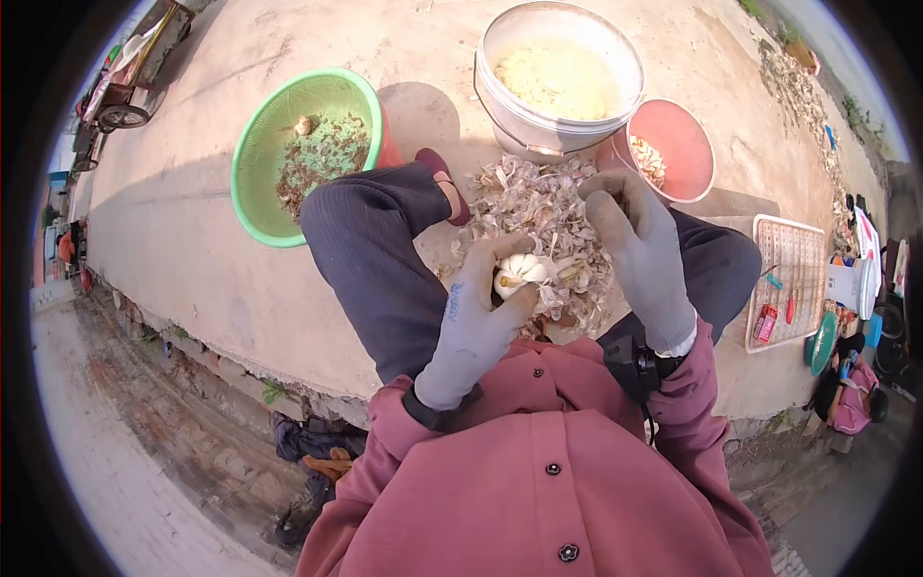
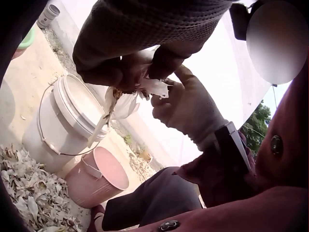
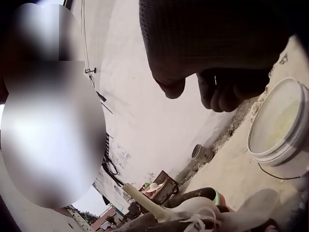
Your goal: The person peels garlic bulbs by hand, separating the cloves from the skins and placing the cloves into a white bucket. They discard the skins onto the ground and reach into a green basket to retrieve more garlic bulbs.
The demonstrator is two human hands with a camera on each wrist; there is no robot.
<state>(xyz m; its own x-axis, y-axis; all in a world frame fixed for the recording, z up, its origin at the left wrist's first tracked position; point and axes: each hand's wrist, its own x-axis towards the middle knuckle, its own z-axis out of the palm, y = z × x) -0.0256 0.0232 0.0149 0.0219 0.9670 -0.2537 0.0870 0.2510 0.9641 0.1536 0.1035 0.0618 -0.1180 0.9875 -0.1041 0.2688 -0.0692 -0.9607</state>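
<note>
A white garlic bulb [image 1: 519, 273] with papery skin is gripped between the thumb and fingers of my gloved left hand [image 1: 474, 313]. Loose skin [image 2: 155, 87] hangs from it in the left wrist view. In the right wrist view the bulb [image 3: 195, 207] shows its pale stem [image 3: 144, 199]. My gloved right hand [image 1: 642, 252] is raised to the right of the bulb and apart from it. Its thumb and loosely bent fingers are parted, with nothing seen between them. Beneath both hands spreads a pile of garlic skins [image 1: 543, 207].
A white bucket [image 1: 500, 120] of pale peeled cloves in liquid stands ahead. Beside it, a pink bucket [image 1: 694, 154] holds cloves. At left is a green mesh basin [image 1: 252, 183] with debris and a bulb. A crate tray [image 1: 788, 252] lies at right, bearing small items.
</note>
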